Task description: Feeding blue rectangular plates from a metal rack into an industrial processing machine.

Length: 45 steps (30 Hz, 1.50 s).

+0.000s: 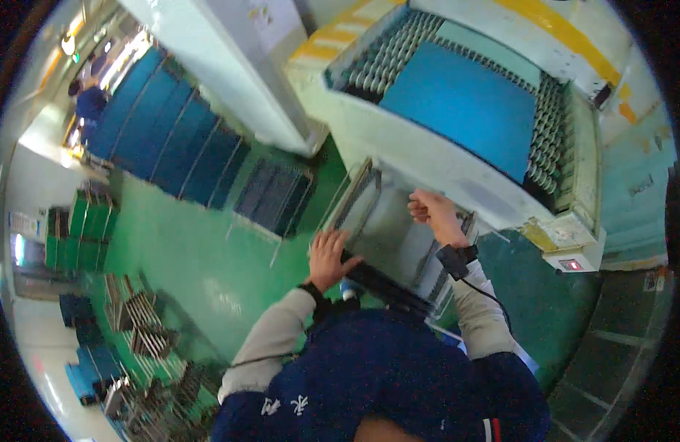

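Observation:
My left hand (327, 259) is at the left side of a metal rack (347, 202), its fingers spread and nothing in its grasp. Whether it presses on the rack's edge or hovers just over it, I cannot tell. Above the rack's right part is my right hand (434, 214), its fingers curled in with nothing showing in them. Between my hands lies a grey flat surface (402, 236) inside the rack, with a dark bar (388, 283) across its near side. Beyond the rack, a blue panel (465, 99) rests on the rollers of a conveyor machine (428, 155).
A lit switch box (573, 264) juts from the machine's near right corner. Left of the rack stands a low dark stack (272, 197), with tall blue stacks (167, 132) behind it. Empty metal racks (145, 324) crowd the left floor. A person (91, 103) is far off at upper left.

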Motion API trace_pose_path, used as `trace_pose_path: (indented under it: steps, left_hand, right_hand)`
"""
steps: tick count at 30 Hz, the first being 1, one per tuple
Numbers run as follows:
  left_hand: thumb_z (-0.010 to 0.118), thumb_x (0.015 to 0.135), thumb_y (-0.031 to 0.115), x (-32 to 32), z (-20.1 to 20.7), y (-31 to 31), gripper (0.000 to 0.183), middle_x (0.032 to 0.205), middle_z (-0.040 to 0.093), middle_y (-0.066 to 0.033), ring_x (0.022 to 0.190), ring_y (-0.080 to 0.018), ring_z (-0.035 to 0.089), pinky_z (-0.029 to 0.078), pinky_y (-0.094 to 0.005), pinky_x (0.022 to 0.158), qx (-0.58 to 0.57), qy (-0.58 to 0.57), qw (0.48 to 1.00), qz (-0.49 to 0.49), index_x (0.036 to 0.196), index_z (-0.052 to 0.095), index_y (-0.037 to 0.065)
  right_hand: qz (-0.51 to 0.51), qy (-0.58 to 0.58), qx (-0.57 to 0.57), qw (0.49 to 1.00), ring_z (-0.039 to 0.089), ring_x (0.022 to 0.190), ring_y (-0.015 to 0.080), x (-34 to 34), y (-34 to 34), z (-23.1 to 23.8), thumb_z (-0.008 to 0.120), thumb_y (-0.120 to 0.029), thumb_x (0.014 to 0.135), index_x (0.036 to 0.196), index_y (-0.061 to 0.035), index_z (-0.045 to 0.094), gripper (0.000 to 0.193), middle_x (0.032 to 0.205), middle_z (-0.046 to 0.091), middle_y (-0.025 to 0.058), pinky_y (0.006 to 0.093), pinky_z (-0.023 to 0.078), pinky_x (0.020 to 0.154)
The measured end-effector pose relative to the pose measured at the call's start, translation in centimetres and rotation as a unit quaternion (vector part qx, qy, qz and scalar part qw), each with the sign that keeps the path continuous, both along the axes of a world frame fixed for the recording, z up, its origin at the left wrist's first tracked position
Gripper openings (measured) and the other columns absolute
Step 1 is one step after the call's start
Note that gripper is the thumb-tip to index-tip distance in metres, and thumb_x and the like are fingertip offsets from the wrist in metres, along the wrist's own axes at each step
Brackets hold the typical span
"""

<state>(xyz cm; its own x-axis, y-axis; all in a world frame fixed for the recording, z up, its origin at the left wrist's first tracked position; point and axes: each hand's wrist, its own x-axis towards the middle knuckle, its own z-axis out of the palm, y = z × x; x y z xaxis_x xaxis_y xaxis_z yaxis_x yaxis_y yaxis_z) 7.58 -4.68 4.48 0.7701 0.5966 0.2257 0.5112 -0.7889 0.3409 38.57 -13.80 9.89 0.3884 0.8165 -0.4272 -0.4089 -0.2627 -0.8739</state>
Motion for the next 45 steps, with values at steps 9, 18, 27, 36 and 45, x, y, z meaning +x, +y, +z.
trace_pose_path:
  steps: [9,18,27,36,45]
  left_hand:
    - [0.067,0.085,0.056,-0.7,1.3,-0.2,0.079,0.142,0.051,-0.0134,0.139,-0.0361,0.038,0.022,-0.0505,0.12,-0.031,0.032,0.999,0.022,0.143,0.048,0.006]
    - [0.069,0.084,0.055,-0.9,1.4,0.4,0.081,0.146,0.047,-0.0144,0.141,-0.0372,0.036,0.022,-0.051,0.12,-0.056,0.016,0.998,0.009,0.145,0.045,0.007]
    - [0.078,0.079,0.044,-4.5,1.0,3.2,0.079,0.143,0.049,-0.0165,0.136,-0.0379,0.04,0.026,-0.0512,0.116,-0.11,-0.053,0.986,0.109,0.141,0.048,0.006]
    - [0.073,0.085,0.051,-6.2,-4.3,4.3,0.072,0.119,0.064,-0.0261,0.113,-0.0413,0.061,0.049,-0.0456,0.097,-0.421,-0.095,0.888,0.159,0.127,0.059,-0.004]
    - [0.073,0.081,0.058,-5.2,-0.7,5.3,0.075,0.115,0.066,-0.0269,0.111,-0.0414,0.062,0.049,-0.0453,0.096,-0.427,-0.043,0.892,0.144,0.122,0.064,-0.005]
  right_hand:
    - [0.333,-0.18,-0.097,0.92,0.066,0.1,0.0193,-8.4,-4.9,-7.0,0.072,-0.046,0.089,0.117,-0.002,0.069,0.052,0.109,0.072,0.0102,0.0332,0.051,0.089]
    - [0.374,-0.234,-0.113,0.89,0.068,0.096,0.0226,-9.4,-4.7,-8.1,0.071,-0.046,0.089,0.116,-0.0004,0.069,0.053,0.106,0.073,0.0136,0.0345,0.052,0.086]
    - [0.269,-0.383,-0.136,0.873,0.068,0.091,0.0371,-10.4,-5.6,-8.0,0.06,-0.048,0.094,0.106,-0.0078,0.072,0.043,0.1,0.071,0.0182,0.0472,0.052,0.077]
    - [0.212,-0.452,-0.1,0.86,0.064,0.086,0.0374,-13.6,-6.2,-6.6,0.062,-0.04,0.095,0.101,-0.0008,0.071,0.04,0.089,0.068,0.0182,0.0445,0.049,0.076]
    - [0.25,-0.483,-0.069,0.836,0.062,0.083,0.0399,-13.1,-5.8,-8.0,0.06,-0.031,0.093,0.092,-0.0033,0.07,0.029,0.083,0.064,0.0196,0.0486,0.047,0.071]
